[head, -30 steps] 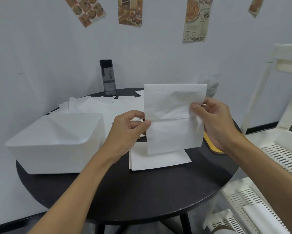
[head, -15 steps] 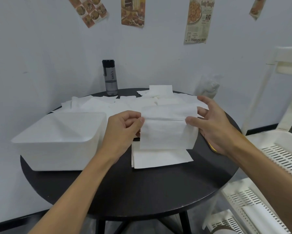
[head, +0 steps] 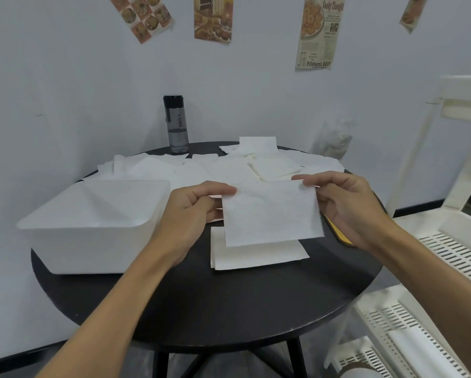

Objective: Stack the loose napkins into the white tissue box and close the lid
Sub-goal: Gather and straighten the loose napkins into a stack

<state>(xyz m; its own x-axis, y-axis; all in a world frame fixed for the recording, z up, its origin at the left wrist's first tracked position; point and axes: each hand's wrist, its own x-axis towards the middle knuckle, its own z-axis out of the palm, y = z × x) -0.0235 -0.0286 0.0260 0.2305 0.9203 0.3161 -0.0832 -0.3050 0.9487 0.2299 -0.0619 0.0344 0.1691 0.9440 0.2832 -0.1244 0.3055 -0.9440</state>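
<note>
Napkin (head: pixel 272 214) now folded in half and lower — left hand (head: pixel 190 211), right hand (head: pixel 346 205) pinch its top corners.

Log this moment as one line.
hands: left hand, right hand pinch folded white paper napkin top corners | under it: flat white napkin stack | white plastic tissue box: open

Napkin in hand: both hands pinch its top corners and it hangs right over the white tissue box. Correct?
Not quite. In the head view the left hand and right hand do pinch the napkin by its top corners, but it hangs over the small napkin stack, beside the white tissue box, not over it.
</note>
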